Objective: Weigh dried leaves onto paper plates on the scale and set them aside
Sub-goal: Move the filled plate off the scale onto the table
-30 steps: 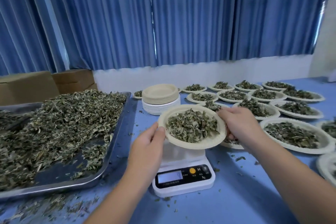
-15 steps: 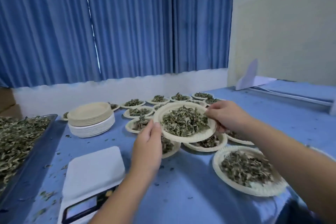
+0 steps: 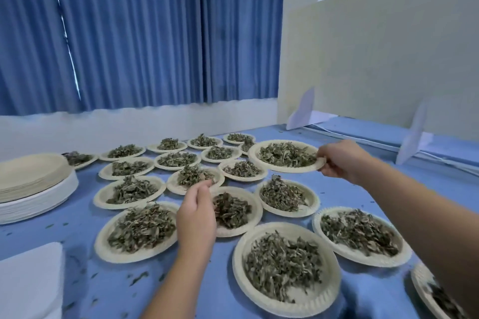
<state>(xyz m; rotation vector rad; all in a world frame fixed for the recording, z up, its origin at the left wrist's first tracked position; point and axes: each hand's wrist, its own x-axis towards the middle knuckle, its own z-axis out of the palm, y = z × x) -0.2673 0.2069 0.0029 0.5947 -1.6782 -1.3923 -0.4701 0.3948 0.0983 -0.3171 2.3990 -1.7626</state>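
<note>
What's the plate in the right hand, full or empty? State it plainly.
Full. The paper plate held at its rim by the right hand carries a heap of dried leaves.

Two bare arms reach forward from the bottom of the view. The left forearm [image 3: 176, 280] rises from the lower middle with a straight wrist. The left hand [image 3: 197, 211], seen from the back, is held in the air with its fingers loosely curled and thumb near the fingertips, holding nothing. The right forearm [image 3: 414, 207] comes in from the lower right edge and stretches farther out. The right hand [image 3: 342, 160] pinches the right rim of a paper plate [image 3: 282, 170], thumb on top and fingers curled beneath.
</note>
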